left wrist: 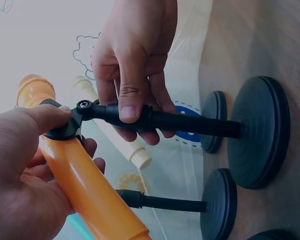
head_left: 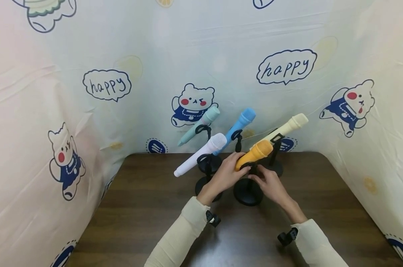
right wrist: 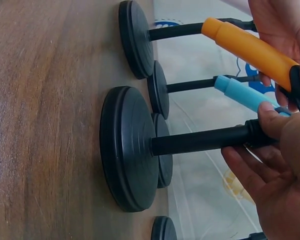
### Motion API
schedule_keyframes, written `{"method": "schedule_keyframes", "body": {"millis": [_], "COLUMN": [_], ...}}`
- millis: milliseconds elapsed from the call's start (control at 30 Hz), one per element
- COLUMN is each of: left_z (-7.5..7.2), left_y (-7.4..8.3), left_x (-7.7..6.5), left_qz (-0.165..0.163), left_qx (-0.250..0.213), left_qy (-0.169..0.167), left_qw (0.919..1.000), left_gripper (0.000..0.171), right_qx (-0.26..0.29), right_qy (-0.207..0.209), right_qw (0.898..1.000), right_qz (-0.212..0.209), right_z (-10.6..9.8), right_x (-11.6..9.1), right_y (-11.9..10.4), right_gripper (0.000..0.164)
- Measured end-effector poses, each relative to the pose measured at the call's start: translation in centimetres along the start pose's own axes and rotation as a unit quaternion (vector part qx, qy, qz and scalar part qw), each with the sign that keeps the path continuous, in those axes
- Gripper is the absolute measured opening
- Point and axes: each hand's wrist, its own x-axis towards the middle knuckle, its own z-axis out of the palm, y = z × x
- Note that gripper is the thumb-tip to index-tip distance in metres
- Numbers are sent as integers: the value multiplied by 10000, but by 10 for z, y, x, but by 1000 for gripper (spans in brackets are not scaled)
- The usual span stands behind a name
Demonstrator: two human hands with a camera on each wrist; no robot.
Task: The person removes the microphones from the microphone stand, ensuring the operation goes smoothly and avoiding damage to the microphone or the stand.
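Brown table (head_left: 148,200); five microphones (head_left: 253,155); five stands (head_left: 248,194); two hands (head_left: 226,173).

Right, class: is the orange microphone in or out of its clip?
In: the left-wrist view shows the black clip around the orange microphone.

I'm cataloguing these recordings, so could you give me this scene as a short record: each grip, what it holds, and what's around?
left grip: holds the orange microphone, thumb on its black clip
right grip: holds the upper stem of the black stand
orange microphone: tilted, seated in the clip
stand base: on the brown table
other microphones: white microphone, teal microphone, blue microphone, cream microphone, all tilted
backdrop: pale, printed with cartoon bears and "happy"
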Motion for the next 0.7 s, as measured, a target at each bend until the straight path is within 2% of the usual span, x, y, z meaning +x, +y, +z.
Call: {"method": "schedule_keyframes", "body": {"millis": [333,700], "left_z": [-2,-6], "left_y": [4,7], "left_x": [-2,-13], "left_qz": [-87,-14], "left_qx": [-88,-165], "left_qy": [-44,-1], "left_qw": [9999,9999], "left_gripper": [48,48], "right_qx": [114,252], "right_qy": [63,0], "right_qw": [9999,9997], "right_qz": [38,-64], "right_z": [0,-1], "right_x": [-3,-12], "right_y": [-3,-12], "right_gripper": [23,25]}}
